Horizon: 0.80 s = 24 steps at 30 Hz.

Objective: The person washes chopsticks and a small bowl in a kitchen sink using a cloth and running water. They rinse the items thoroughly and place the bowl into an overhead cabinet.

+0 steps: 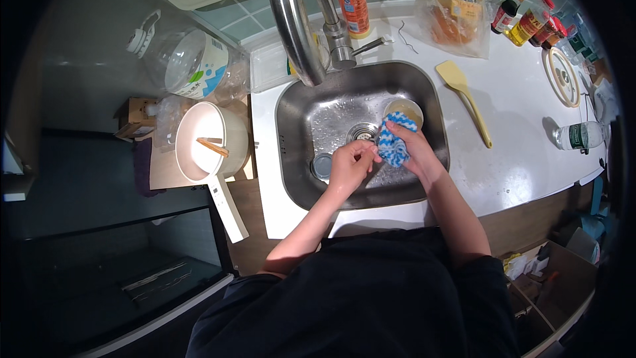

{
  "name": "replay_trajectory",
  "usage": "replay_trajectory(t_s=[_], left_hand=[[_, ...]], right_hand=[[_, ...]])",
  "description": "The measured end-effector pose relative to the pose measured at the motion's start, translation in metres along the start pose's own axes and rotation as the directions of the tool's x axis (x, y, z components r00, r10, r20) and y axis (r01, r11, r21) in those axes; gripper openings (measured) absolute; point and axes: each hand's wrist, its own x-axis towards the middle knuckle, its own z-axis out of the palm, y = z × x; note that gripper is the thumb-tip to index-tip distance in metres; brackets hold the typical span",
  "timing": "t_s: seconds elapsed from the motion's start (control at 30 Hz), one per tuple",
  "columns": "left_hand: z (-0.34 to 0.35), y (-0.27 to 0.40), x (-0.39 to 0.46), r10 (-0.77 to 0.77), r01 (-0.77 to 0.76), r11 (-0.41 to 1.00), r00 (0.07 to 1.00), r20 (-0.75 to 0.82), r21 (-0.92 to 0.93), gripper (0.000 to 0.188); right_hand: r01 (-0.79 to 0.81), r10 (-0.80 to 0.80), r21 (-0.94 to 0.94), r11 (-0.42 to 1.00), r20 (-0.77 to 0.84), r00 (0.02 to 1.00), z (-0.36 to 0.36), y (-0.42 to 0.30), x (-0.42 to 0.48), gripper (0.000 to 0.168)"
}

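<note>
Both my hands are over the stainless steel sink [318,109]. My right hand [415,146] grips a blue and white striped cloth [395,146] near the sink's right side. Close to the cloth's left edge, my left hand [354,161] has its thumb and fingertips pinched together; whether something small is between them, I cannot tell. A round bowl [408,106] sits behind the cloth, partly covered by it. The metal drain [361,132] shows just behind my left hand. At the sink's lower left lies a round grey lid or cup [323,166].
The faucet [298,25] arches over the sink's back edge. A cream pot [198,141] stands at the left, its handle towards me. On the right counter are a yellow spatula [467,94], a water bottle [579,136] and a round lid [561,77]; several sauce bottles [529,25] stand behind.
</note>
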Motion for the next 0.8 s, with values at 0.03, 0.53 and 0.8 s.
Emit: replay_trajectory(t_s=[0.03, 0.53, 0.8], left_hand=[[-0.001, -0.001, 0.003, -0.03, 0.03, 0.999, 0.999, -0.01, -0.03, 0.013], [-0.008, 0.001, 0.001, -0.177, 0.153, 0.975, 0.973, 0.15, 0.161, 0.024], [0.006, 0.013, 0.002, 0.312, -0.246, 0.818, 0.949, -0.041, 0.52, 0.024]], right_hand=[[0.016, -0.016, -0.015, 1.0, 0.006, 1.0, 0.002, 0.0, -0.001, 0.021], [0.224, -0.218, 0.01, 0.974, -0.202, 0.955, -0.001, -0.002, 0.0, 0.017], [0.123, -0.152, -0.218, 0.968, -0.119, 0.981, 0.007, 0.012, -0.005, 0.019]])
